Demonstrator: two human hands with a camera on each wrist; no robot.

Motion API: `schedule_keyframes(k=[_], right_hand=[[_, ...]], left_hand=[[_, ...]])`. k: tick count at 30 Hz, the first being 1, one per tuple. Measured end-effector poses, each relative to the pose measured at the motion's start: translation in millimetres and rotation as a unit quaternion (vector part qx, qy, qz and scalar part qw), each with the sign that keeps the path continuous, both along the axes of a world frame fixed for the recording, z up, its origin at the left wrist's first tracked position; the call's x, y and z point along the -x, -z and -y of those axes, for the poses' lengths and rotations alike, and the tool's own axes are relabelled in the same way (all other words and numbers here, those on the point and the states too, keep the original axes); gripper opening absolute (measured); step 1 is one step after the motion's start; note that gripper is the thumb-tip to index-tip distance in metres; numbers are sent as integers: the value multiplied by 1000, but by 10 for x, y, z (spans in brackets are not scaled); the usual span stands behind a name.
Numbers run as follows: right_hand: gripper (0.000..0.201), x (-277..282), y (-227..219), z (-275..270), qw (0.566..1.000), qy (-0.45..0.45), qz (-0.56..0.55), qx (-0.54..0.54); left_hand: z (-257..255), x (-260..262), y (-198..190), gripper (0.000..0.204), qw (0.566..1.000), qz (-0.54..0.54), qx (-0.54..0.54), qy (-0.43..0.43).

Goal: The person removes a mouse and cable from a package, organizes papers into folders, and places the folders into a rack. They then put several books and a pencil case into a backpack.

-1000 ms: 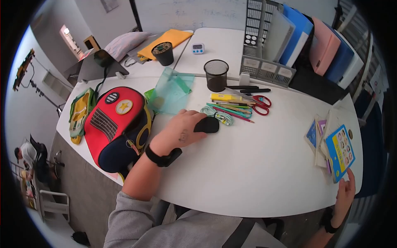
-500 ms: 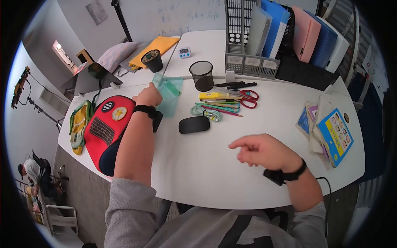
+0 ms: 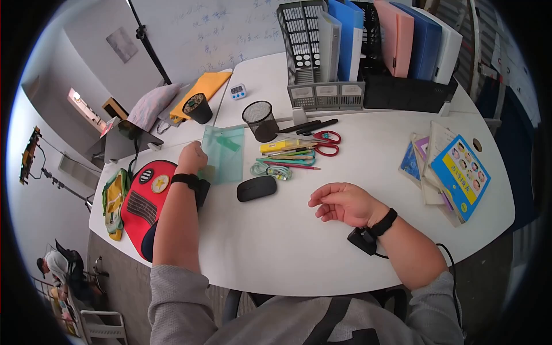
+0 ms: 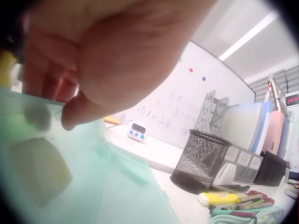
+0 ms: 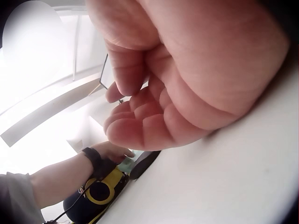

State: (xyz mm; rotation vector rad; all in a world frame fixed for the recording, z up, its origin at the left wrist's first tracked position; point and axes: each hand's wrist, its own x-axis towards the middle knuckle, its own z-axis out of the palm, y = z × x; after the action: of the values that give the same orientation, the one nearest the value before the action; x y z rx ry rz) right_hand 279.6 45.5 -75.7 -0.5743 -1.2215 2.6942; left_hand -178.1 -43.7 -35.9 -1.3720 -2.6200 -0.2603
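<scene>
A translucent teal plastic folder (image 3: 229,167) is at the left middle of the white table. My left hand (image 3: 193,156) pinches its left edge; in the left wrist view the thumb presses the folder (image 4: 98,172) near its upper rim, the fingers curled behind. A brownish patch shows through the plastic there. My right hand (image 3: 344,204) is held near the table's middle, palm turned inward, its fingers loosely curled with nothing in them. Nearest to it lies a black mouse-shaped case (image 3: 256,188). A red backpack (image 3: 150,198) lies beside the left forearm.
Scissors (image 3: 328,144), several pens and a coiled cable (image 3: 270,171) lie by a mesh pen cup (image 3: 260,121). Books (image 3: 460,178) are stacked at the right. File racks (image 3: 325,95), a small timer (image 3: 238,91) and a potted plant (image 3: 197,108) stand at the back.
My left hand has left the black case and moved left to the teal folder, taking hold of its edge. My right hand has come from the books to the table's middle.
</scene>
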Motion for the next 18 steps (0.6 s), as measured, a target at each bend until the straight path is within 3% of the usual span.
schedule_keyframes(k=[2, 3, 5, 7, 8, 10, 14, 18], right_hand=[[26, -21, 17, 17, 1000, 5, -3, 0], [26, -9, 0, 17, 1000, 15, 3, 4], [26, -16, -6, 33, 1000, 21, 12, 11], [28, -2, -31, 17, 1000, 14, 15, 9], [28, 7, -33, 13, 1000, 10, 16, 7], [28, 5, -37, 17, 1000, 11, 15, 16], [28, -12, 22, -1, 1000, 10, 7, 19], [29, 10, -4, -8, 1000, 5, 2, 22]], left_hand=[[-58, -94, -9, 38, 992, 44, 111, -38], [-44, -150, 20, 38, 992, 46, 114, -36], [33, -665, -146, 46, 988, -132, -46, 71], [-104, -1027, -207, 52, 981, -4, -129, 144], [-111, -1175, -136, 61, 982, 28, -87, 167], [-102, -1567, -236, 64, 987, 102, 0, 125], [-328, -1312, -113, 75, 985, 125, -71, 91], [-618, -1226, -132, 88, 952, 213, -171, 137]])
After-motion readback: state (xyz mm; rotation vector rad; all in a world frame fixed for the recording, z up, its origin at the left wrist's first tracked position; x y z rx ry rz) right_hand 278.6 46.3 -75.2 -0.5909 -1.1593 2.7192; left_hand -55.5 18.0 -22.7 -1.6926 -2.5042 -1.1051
